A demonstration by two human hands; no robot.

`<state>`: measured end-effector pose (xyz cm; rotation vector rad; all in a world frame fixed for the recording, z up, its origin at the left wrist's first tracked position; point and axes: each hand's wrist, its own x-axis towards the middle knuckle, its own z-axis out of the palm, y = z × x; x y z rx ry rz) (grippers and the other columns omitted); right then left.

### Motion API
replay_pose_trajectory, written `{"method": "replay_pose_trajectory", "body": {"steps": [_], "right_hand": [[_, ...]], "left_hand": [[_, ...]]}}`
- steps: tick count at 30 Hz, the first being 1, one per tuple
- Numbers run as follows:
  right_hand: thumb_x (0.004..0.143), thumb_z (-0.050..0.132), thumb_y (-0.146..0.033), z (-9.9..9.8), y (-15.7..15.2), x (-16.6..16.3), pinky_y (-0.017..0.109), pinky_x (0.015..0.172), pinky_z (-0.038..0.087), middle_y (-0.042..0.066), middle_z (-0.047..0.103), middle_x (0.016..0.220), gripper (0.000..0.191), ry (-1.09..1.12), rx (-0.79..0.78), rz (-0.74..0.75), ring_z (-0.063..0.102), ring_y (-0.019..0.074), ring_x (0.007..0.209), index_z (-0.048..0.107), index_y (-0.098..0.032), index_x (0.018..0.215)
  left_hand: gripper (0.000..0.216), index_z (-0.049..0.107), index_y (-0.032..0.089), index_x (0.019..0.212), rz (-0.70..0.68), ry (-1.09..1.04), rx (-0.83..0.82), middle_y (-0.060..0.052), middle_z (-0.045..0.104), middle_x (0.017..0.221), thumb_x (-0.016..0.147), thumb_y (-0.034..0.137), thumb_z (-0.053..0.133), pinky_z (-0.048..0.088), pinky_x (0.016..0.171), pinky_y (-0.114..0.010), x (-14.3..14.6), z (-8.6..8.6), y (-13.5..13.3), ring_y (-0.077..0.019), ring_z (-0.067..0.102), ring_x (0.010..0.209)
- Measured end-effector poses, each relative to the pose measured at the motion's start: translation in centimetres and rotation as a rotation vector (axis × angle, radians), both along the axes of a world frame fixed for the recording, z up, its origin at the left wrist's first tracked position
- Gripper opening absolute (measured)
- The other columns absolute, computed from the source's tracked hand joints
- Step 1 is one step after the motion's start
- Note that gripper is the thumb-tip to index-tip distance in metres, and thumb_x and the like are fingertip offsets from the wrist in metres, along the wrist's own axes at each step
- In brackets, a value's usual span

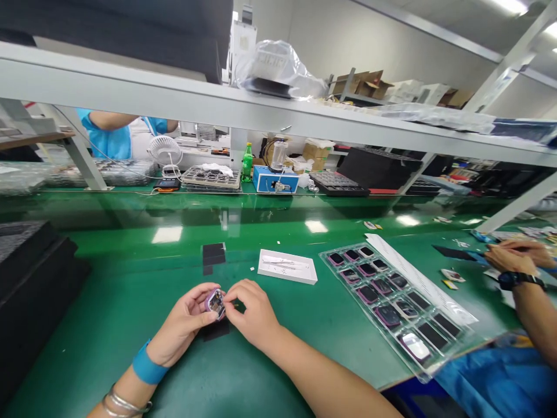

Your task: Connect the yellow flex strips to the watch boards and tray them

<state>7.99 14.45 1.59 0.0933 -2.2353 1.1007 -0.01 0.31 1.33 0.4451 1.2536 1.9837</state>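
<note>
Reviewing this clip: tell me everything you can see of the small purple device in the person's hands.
The small purple device is a rounded rectangle, somewhat like a watch case, with a lilac rim that looks like plastic and a glossy, silvery-dark face; finer parts are too small to tell. It is tilted, pinched between the fingers of the left hand and the right hand, held above a dark pad on the green bench.

I can't read any words, brands or numbers here: the labels on the blue benchtop unit [275,179] and green bottle [247,164] are too small and blurred.
</note>
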Motion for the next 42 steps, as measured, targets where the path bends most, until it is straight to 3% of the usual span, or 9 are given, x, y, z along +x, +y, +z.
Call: {"method": "replay_pose_trajectory", "body": {"steps": [3, 6, 8, 11, 15, 20, 28, 36, 42], "right_hand": [[0.077, 0.058, -0.018, 0.0, -0.1, -0.1, 0.032, 0.083, 0.043, 0.003, 0.06, 0.086, 0.003, -0.077, -0.209, 0.065, 0.055, 0.0156, 0.085, 0.058, -0.019, 0.079], [0.065, 0.073, -0.028, -0.2, 0.2, -0.5, 0.031, 0.079, 0.048, 0.004, 0.059, 0.098, 0.038, -0.326, -0.723, 0.32, 0.059, 0.0153, 0.088, 0.052, -0.02, 0.095], [0.053, 0.08, -0.031, -0.4, 0.6, -0.9, 0.029, 0.07, 0.05, 0.003, 0.062, 0.087, 0.05, -0.53, -0.934, 0.48, 0.062, 0.0144, 0.075, 0.052, -0.017, 0.093], [0.052, 0.081, -0.032, -0.1, 1.7, -1.0, 0.025, 0.059, 0.049, 0.001, 0.062, 0.066, 0.046, -0.69, -1.01, 0.529, 0.06, 0.0112, 0.057, 0.056, -0.012, 0.085], [0.064, 0.075, -0.028, 1.4, 2.9, -0.3, 0.022, 0.056, 0.048, -0.001, 0.062, 0.06, 0.037, -0.606, -1.049, 0.629, 0.057, 0.0084, 0.05, 0.057, -0.014, 0.094], [0.07, 0.071, -0.026, 2.5, 3.1, 0.3, 0.027, 0.068, 0.049, 0.004, 0.066, 0.074, 0.029, -0.519, -0.901, 0.66, 0.062, 0.0123, 0.066, 0.059, -0.013, 0.093], [0.084, 0.056, -0.019, 2.9, 2.0, 0.7, 0.029, 0.083, 0.042, 0.002, 0.062, 0.09, 0.014, -0.217, -0.022, 0.184, 0.056, 0.0144, 0.086, 0.066, -0.022, 0.093], [0.076, 0.066, -0.019, 2.2, 1.8, 0.4, 0.022, 0.067, 0.047, 0.001, 0.061, 0.081, 0.013, -0.252, -0.206, 0.214, 0.057, 0.0107, 0.07, 0.068, -0.019, 0.089], [0.082, 0.057, -0.015, 2.0, 1.6, 0.2, 0.023, 0.077, 0.044, 0.001, 0.064, 0.09, 0.016, -0.268, -0.053, 0.229, 0.057, 0.012, 0.081, 0.067, -0.021, 0.093]], "left_hand": [[0.041, 0.064, 0.019, 0.098, 0.008, -0.044, 0.002, -0.005, 0.067, 0.093, 0.059, 0.014, 0.078, 0.051, 0.075, -0.023, 0.0, 0.3, -0.1, -0.0152, 0.061, 0.083], [0.043, 0.064, 0.022, 0.1, 0.036, -0.096, 0.031, -0.005, 0.068, 0.094, 0.06, 0.017, 0.078, 0.053, 0.074, -0.024, -0.2, 0.5, -0.5, -0.0167, 0.062, 0.084], [0.042, 0.064, 0.023, 0.1, 0.057, -0.12, 0.053, -0.005, 0.068, 0.096, 0.061, 0.017, 0.077, 0.054, 0.074, -0.024, -0.5, 0.5, -0.9, -0.0172, 0.063, 0.085], [0.04, 0.065, 0.023, 0.099, 0.09, -0.131, 0.073, -0.004, 0.068, 0.098, 0.061, 0.016, 0.077, 0.054, 0.073, -0.023, -1.1, 0.5, -1.3, -0.0174, 0.063, 0.085], [0.041, 0.065, 0.023, 0.1, 0.079, -0.125, 0.063, -0.004, 0.068, 0.099, 0.061, 0.015, 0.076, 0.056, 0.069, -0.023, -1.3, 0.5, -1.4, -0.0172, 0.063, 0.084], [0.041, 0.065, 0.021, 0.101, -0.011, -0.142, 0.036, -0.005, 0.067, 0.097, 0.062, 0.017, 0.076, 0.056, 0.066, -0.024, -1.1, 0.2, -1.4, -0.0174, 0.062, 0.081], [0.035, 0.063, 0.02, 0.104, -0.149, -0.109, -0.031, -0.005, 0.065, 0.093, 0.07, 0.015, 0.07, 0.055, 0.068, -0.025, -1.0, 0.2, -1.2, -0.016, 0.061, 0.081], [0.037, 0.061, 0.021, 0.105, -0.265, -0.115, -0.171, -0.005, 0.063, 0.09, 0.069, 0.015, 0.07, 0.056, 0.063, -0.024, -0.6, 0.2, -0.7, -0.016, 0.063, 0.077], [0.033, 0.063, 0.02, 0.101, -0.27, -0.12, -0.237, -0.005, 0.066, 0.089, 0.07, 0.014, 0.069, 0.055, 0.073, -0.029, -0.2, 0.2, -0.2, -0.0196, 0.064, 0.085]]}}
